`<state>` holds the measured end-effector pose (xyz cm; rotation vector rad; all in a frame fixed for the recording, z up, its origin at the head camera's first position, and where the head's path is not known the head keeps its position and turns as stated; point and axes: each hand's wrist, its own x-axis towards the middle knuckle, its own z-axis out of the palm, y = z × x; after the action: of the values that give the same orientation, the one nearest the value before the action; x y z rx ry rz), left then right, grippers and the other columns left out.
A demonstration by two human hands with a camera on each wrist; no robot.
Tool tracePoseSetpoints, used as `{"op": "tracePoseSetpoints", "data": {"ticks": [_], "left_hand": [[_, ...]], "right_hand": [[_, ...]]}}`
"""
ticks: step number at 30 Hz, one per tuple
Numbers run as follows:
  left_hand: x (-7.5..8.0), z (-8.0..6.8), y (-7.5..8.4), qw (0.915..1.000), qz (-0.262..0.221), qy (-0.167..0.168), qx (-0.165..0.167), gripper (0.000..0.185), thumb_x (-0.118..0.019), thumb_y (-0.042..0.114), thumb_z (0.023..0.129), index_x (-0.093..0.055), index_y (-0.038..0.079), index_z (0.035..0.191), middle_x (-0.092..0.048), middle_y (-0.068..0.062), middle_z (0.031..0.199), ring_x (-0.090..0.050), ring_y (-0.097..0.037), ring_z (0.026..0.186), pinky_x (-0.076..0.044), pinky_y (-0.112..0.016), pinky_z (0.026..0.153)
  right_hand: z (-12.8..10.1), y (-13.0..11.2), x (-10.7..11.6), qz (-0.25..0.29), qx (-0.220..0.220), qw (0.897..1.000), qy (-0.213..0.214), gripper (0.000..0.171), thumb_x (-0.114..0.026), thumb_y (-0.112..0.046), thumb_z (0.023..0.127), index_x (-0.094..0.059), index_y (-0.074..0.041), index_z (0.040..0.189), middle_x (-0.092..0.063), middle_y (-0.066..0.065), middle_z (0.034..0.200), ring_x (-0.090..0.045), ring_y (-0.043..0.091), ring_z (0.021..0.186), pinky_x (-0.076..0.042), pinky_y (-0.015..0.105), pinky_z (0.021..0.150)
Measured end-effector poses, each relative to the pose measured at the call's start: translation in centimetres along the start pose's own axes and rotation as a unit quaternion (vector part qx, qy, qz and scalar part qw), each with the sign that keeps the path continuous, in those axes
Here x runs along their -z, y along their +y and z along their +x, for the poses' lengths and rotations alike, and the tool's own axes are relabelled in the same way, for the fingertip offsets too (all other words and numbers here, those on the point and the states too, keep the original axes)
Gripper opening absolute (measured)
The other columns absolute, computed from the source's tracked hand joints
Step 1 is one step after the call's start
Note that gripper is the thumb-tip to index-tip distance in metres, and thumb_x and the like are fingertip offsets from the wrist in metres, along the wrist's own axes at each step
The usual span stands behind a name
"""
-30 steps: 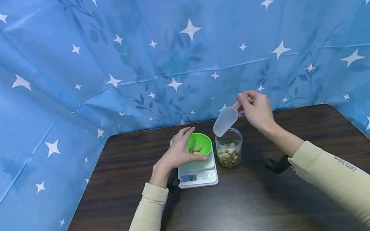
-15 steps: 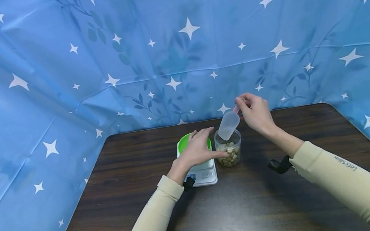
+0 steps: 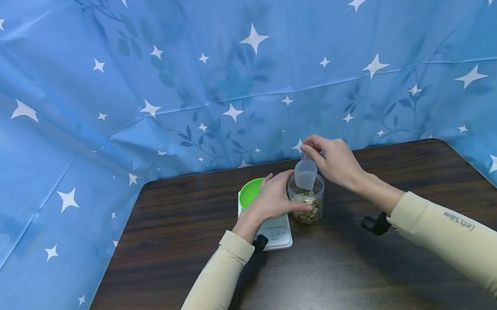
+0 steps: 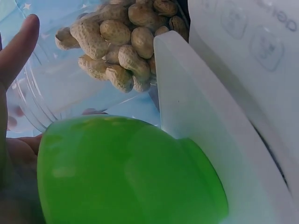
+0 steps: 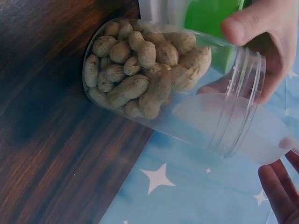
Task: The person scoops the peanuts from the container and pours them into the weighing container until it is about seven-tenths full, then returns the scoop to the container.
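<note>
A clear jar (image 3: 309, 209) of unshelled peanuts (image 5: 133, 74) stands on the table, close to the right side of a white kitchen scale (image 3: 275, 236). On the scale is a green bowl (image 3: 249, 193), partly covered by my left hand (image 3: 274, 199). That hand curves round the jar, thumb in front and fingers behind, seen through its wall in the right wrist view. My right hand (image 3: 332, 159) pinches the handle of a translucent scoop (image 3: 306, 174). The scoop's bowl points down through the jar's mouth, above the peanuts; in the right wrist view it looks bare.
The dark wooden table (image 3: 342, 279) ends just behind the jar, where a blue curtain (image 3: 237, 72) with white stars hangs. In the left wrist view the bowl's green side (image 4: 126, 168) lies between that camera and the jar.
My left hand has moved right, from the green bowl to the jar. My right hand has shifted left and down, steepening the scoop and bringing it into the jar's mouth.
</note>
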<state>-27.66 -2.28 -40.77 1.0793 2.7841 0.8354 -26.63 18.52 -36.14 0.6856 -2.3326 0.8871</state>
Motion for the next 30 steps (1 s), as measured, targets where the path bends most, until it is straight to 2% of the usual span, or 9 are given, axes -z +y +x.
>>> {"op": "tracePoseSetpoints", "data": {"ticks": [3,8,12,16,20,23,27,30], "left_hand": [[-0.1,0.3,0.0,1.0,0.002,-0.003,-0.002,0.092,-0.086,0.052,0.08,-0.046,0.011,0.152,-0.061,0.001,0.139,-0.054,-0.015,0.131,-0.017,-0.054,0.121],[-0.2,0.6,0.2,0.9999,0.009,-0.006,0.001,0.093,-0.087,0.051,0.08,-0.046,0.008,0.152,-0.061,-0.002,0.138,-0.055,-0.017,0.13,-0.018,-0.052,0.122],[-0.1,0.6,0.2,1.0,0.001,-0.009,-0.001,0.091,-0.088,0.048,0.08,-0.047,0.008,0.151,-0.062,-0.003,0.136,-0.056,-0.018,0.128,-0.02,-0.051,0.121],[0.0,0.6,0.2,0.9999,-0.003,-0.009,-0.004,0.089,-0.088,0.046,0.08,-0.048,0.008,0.15,-0.063,-0.003,0.135,-0.057,-0.018,0.125,-0.024,-0.05,0.12],[-0.1,0.7,0.2,0.9999,-0.003,-0.007,-0.008,0.086,-0.089,0.046,0.08,-0.051,0.008,0.147,-0.064,-0.002,0.131,-0.059,-0.017,0.119,-0.034,-0.044,0.115],[-0.2,0.8,0.2,0.9999,-0.009,-0.007,-0.005,0.085,-0.089,0.047,0.079,-0.052,0.008,0.146,-0.064,-0.002,0.128,-0.06,-0.018,0.116,-0.042,-0.039,0.107],[-0.2,0.7,0.1,0.9997,-0.024,-0.009,0.004,0.086,-0.09,0.046,0.078,-0.053,0.008,0.145,-0.064,-0.002,0.126,-0.06,-0.018,0.113,-0.048,-0.035,0.098],[-0.1,0.7,0.0,0.9995,-0.03,-0.009,0.005,0.085,-0.09,0.046,0.078,-0.053,0.008,0.145,-0.065,-0.002,0.124,-0.06,-0.017,0.111,-0.05,-0.033,0.094]], "right_hand": [[-0.2,-0.2,-0.1,-0.02,0.019,0.999,-0.016,0.014,-0.06,-0.016,0.106,-0.069,-0.006,0.105,-0.071,0.004,0.081,-0.051,0.01,0.051,-0.04,0.035,0.05],[-0.5,-0.2,-0.4,-0.032,0.031,0.998,-0.047,0.013,-0.061,-0.016,0.106,-0.07,-0.008,0.105,-0.072,0.004,0.083,-0.062,0.014,0.061,-0.048,0.037,0.056],[-0.7,0.1,-0.7,-0.022,0.031,0.996,-0.078,0.016,-0.059,-0.017,0.107,-0.071,-0.007,0.105,-0.072,0.005,0.084,-0.064,0.015,0.064,-0.051,0.038,0.057],[-1.0,0.6,-1.0,-0.005,0.033,0.996,-0.088,0.014,-0.059,-0.016,0.106,-0.07,-0.008,0.103,-0.071,0.005,0.08,-0.059,0.011,0.059,-0.046,0.035,0.054],[-1.0,1.1,-1.0,0.009,0.012,0.998,-0.061,0.015,-0.058,-0.015,0.107,-0.07,-0.008,0.101,-0.069,0.003,0.077,-0.053,0.009,0.055,-0.042,0.033,0.051],[-0.8,1.3,-0.8,0.024,-0.03,0.998,-0.043,0.018,-0.056,-0.017,0.108,-0.07,-0.007,0.104,-0.068,0.002,0.076,-0.051,0.012,0.052,-0.039,0.034,0.05],[-0.5,1.4,-0.6,0.034,-0.077,0.995,-0.046,0.022,-0.054,-0.022,0.11,-0.07,-0.008,0.109,-0.067,0.0,0.076,-0.054,0.015,0.056,-0.042,0.035,0.053],[-0.4,1.1,-0.8,0.033,-0.078,0.995,-0.053,0.024,-0.053,-0.023,0.11,-0.07,-0.007,0.109,-0.065,0.0,0.072,-0.054,0.016,0.055,-0.042,0.036,0.053]]}}
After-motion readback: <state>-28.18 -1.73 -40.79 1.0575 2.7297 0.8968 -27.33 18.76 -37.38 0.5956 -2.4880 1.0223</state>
